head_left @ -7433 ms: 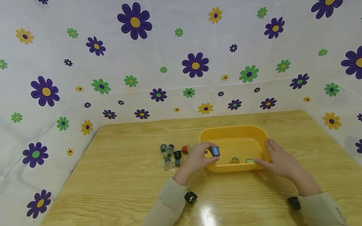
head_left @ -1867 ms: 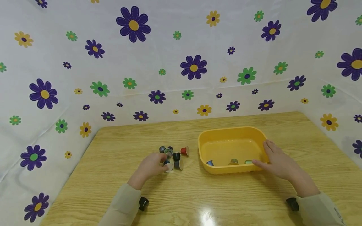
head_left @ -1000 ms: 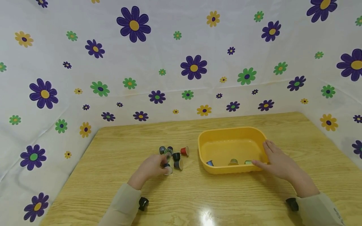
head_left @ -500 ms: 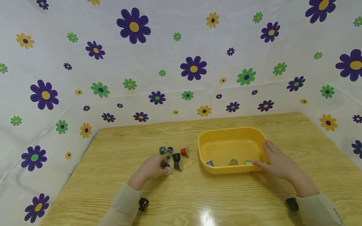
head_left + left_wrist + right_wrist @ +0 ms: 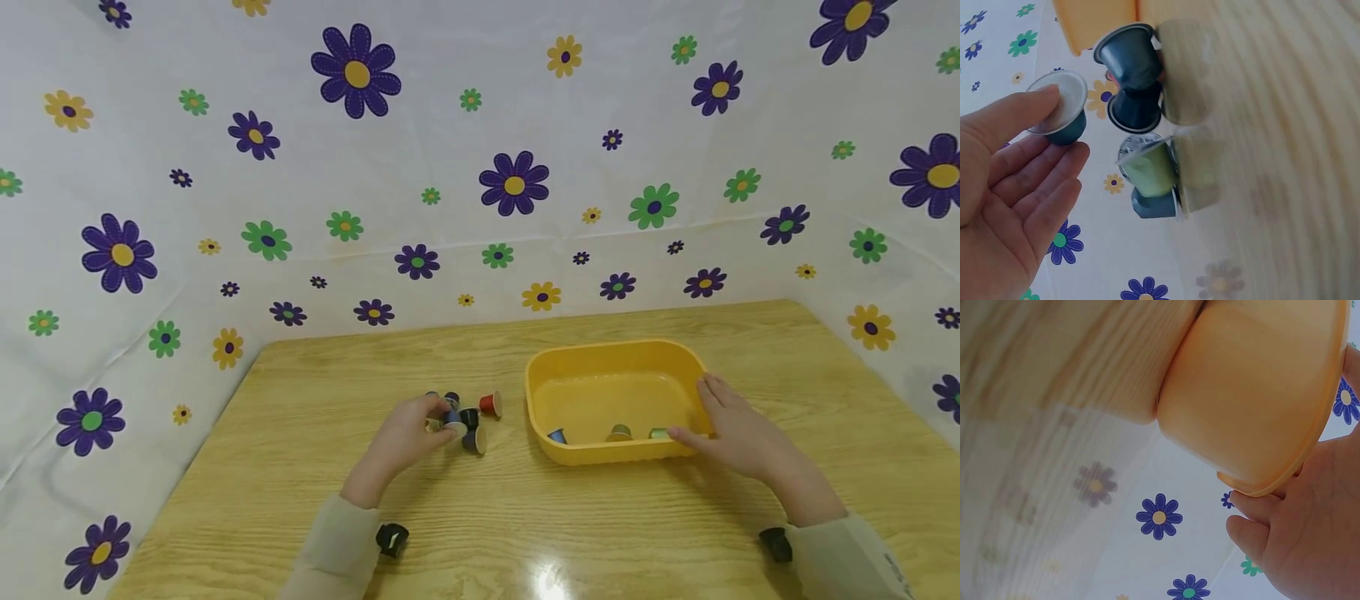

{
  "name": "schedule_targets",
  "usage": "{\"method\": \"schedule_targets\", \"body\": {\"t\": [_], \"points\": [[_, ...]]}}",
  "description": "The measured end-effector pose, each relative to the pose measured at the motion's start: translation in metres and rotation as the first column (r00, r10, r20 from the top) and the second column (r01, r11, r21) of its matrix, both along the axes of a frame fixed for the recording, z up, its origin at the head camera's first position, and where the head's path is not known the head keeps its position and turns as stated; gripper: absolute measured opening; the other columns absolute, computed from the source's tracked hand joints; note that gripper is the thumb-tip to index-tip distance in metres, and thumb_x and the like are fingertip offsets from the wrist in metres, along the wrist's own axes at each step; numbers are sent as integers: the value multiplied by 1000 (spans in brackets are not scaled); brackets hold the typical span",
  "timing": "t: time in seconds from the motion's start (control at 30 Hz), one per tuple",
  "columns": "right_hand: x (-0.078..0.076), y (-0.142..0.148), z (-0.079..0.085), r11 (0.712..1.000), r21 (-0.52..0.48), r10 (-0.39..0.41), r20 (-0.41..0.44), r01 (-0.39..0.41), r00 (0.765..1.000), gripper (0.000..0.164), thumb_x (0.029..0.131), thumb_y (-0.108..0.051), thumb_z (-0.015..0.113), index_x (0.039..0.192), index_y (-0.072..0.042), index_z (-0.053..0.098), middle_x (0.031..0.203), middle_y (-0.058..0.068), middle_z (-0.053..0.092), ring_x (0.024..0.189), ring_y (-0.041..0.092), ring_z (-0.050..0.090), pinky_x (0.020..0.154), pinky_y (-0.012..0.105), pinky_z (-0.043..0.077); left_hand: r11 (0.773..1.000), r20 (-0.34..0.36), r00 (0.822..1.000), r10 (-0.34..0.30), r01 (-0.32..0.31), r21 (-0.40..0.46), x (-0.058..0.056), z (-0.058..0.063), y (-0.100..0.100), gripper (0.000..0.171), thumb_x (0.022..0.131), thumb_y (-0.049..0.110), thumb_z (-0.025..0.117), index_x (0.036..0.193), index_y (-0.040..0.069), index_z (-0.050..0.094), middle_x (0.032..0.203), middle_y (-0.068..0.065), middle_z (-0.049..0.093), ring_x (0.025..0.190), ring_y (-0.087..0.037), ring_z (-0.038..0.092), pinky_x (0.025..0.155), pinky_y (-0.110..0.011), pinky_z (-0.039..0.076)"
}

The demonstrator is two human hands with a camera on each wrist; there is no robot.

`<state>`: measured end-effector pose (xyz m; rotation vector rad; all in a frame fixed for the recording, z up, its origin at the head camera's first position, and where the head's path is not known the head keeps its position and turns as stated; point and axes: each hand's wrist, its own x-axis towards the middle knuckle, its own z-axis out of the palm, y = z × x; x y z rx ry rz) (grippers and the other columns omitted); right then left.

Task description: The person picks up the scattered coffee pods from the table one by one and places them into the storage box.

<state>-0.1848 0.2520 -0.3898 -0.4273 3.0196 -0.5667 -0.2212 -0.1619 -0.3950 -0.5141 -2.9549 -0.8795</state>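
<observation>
My left hand (image 5: 405, 437) pinches a blue coffee capsule (image 5: 452, 418) just beside a small group of other capsules. In the left wrist view the thumb lies on the pale lid of this capsule (image 5: 1067, 106), with fingers under its body. A green capsule (image 5: 1149, 169) and dark capsules, one of them on top (image 5: 1130, 57), sit close by. My right hand (image 5: 746, 433) holds the right front corner of a yellow tray (image 5: 585, 452), thumb over the front rim and fingers at the right rim. Blue (image 5: 557, 435), olive (image 5: 619, 432) and light green (image 5: 660, 432) capsules lie inside the tray.
A red capsule (image 5: 491, 404) lies on its side between the group and the tray. Black capsules (image 5: 469, 418) stand near it. The wooden table (image 5: 360, 358) meets a white flowered cloth (image 5: 442, 125) at the back and sides.
The blue capsule seen in the left hand earlier is now in the tray. The left hand went back to the group and has just lifted another blue capsule. The right hand stays put.
</observation>
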Motion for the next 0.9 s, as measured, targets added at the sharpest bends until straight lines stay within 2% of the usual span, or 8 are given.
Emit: {"method": "schedule_targets", "body": {"t": [0.13,0.37,0.6,0.77,0.9], "points": [[0,0,-1,1000,-5,5,-9,-5,1000,93,83,-55,49,131,18,17,137,35,11,124,48,14,97,58,17,998,-67,998,-13,16,54,1,3,5,28,76,19,71,98,5,62,91,-3,62,87,-18,58,76,-36,47],[0,0,-1,1000,-12,6,-12,-7,1000,93,83,-54,49,131,18,17,137,35,11,124,48,14,97,58,17,987,-198,980,-23,54,150,4,9,14,28,75,13,71,98,1,61,90,-6,61,83,-22,58,73,-36,49],[-1,1,-3,1000,-6,8,-15,-8,1000,93,83,-54,49,131,19,18,136,36,12,124,48,14,97,58,18,976,-191,982,-10,51,212,2,11,26,27,75,13,71,98,1,61,92,-7,61,85,-23,58,74,-38,49],[-1,1,-2,1000,-3,6,-17,-6,1000,93,83,-54,49,131,19,18,136,35,12,124,48,14,97,58,18,977,-218,975,-31,77,201,0,13,37,27,76,12,70,99,0,61,93,-9,61,85,-23,58,73,-36,49],[-1,1,-3,1000,-4,10,-21,-10,1000,92,83,-54,49,131,19,18,136,35,12,124,48,14,97,58,18,973,-203,978,-39,83,214,-1,14,47,27,76,12,70,100,1,61,95,-8,61,89,-21,58,77,-32,49]]}}
